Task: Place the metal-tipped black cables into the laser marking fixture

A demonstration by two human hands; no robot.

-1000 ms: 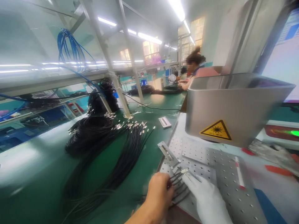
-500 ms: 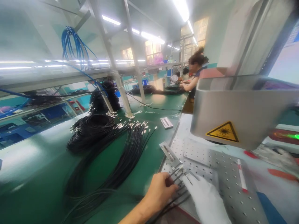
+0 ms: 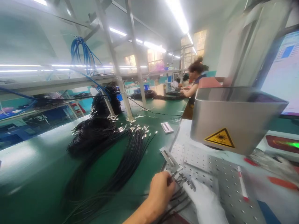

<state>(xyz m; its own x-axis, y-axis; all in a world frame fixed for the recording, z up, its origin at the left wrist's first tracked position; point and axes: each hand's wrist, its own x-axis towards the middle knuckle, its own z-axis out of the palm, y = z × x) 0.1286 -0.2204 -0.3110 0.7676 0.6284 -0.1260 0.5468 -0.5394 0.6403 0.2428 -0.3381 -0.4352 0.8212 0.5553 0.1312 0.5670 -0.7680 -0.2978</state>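
My bare left hand (image 3: 161, 189) is closed, thumb and fingers pinched around thin black cables (image 3: 178, 196) at the edge of the perforated plate. Close on its right is my right hand (image 3: 205, 199) in a white glove, fingers curled against the same cables near their metal connector ends (image 3: 183, 179). The gloved fingertips are partly hidden. Just beyond the hands lies a slotted metal fixture (image 3: 168, 156), angled on the corner of the perforated metal plate (image 3: 224, 174). Cable lengths trail from below the hands toward the left.
A large bundle of black cables (image 3: 123, 158) with metal tips lies on the green table (image 3: 46, 174). Over the plate hangs a metal laser housing (image 3: 233, 115) with a warning triangle. A marker (image 3: 243, 183) rests on the plate. A co-worker (image 3: 196, 77) sits farther back.
The camera view has tilted slightly up and turned a little. Both hands stay close together at the cables, and the connector ends between them show more clearly now.
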